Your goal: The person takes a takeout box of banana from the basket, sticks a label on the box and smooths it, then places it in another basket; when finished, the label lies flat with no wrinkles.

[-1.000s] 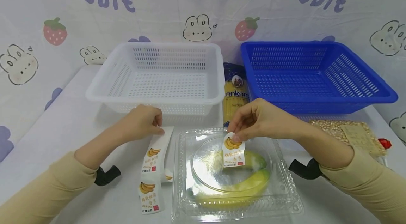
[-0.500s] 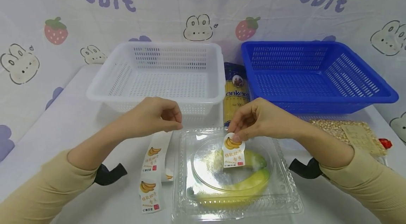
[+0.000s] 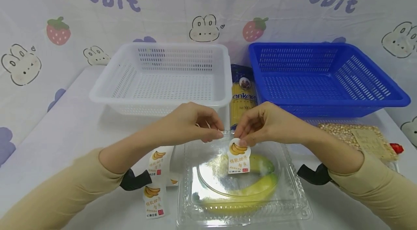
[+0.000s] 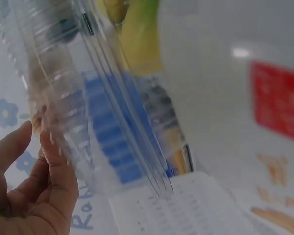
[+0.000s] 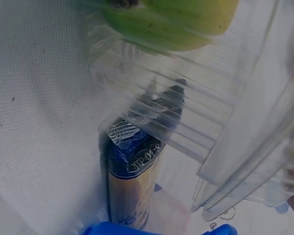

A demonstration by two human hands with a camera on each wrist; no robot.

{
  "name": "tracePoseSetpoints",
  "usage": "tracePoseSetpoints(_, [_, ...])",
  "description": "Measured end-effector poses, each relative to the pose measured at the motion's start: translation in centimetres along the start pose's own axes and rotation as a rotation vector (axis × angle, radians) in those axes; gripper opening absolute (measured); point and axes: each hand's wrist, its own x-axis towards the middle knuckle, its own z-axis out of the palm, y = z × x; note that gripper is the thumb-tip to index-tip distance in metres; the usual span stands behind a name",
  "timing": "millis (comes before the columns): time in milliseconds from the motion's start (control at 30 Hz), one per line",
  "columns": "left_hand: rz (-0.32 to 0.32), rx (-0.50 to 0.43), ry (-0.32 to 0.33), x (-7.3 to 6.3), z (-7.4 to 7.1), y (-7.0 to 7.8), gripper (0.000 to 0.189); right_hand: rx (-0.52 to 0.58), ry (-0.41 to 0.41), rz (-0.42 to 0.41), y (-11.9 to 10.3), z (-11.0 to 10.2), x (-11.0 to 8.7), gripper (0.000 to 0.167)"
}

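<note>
My right hand (image 3: 270,126) pinches the top of a banana sticker (image 3: 239,161) between thumb and fingers. The sticker hangs over the lid of a clear plastic clamshell box (image 3: 192,215). Yellow-green bananas (image 3: 257,188) lie inside that box and show through the lid. My left hand (image 3: 190,123) hovers at the box's far edge, close to the right fingers. Its thumb and fingers are loosely bent and apart, with nothing between them; the left wrist view shows these fingers (image 4: 54,166) beside the box wall. A strip of banana stickers (image 3: 154,203) lies left of the box, partly covered by my left forearm.
A white basket (image 3: 97,96) stands behind on the left, a blue basket (image 3: 395,96) on the right. Between them lies an Ankara pasta pack (image 3: 242,108). A bag of pale grains (image 3: 338,132) sits under the right forearm's far side, near a red item (image 3: 396,147).
My left hand has let go of the sticker strip and moved right, to the far edge of the box. The right hand and its sticker stay almost in place.
</note>
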Motion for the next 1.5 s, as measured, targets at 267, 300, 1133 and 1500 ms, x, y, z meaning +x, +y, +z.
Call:
tracePoseSetpoints(267, [0.008, 0.045, -0.057, 1.5, 1.7, 0.6, 0.008, 0.006, -0.007, 0.006, 0.2, 0.1, -0.1, 0.017])
tracePoseSetpoints(300, [0.007, 0.057, -0.063, 1.6, 1.8, 0.6, 0.008, 0.009, -0.007, 0.006, 0.2, 0.1, -0.1, 0.017])
tracePoseSetpoints(1133, [0.051, 0.197, -0.009, 2.5, 3.0, 0.5, 0.009, -0.063, 0.010, -0.020, 0.1, 0.7, -0.5, 0.019])
tracePoseSetpoints(1500, [0.058, 0.301, 0.011, 2.5, 3.3, 0.8, 0.013, -0.231, 0.086, -0.029, 0.0, 0.7, -0.9, 0.024])
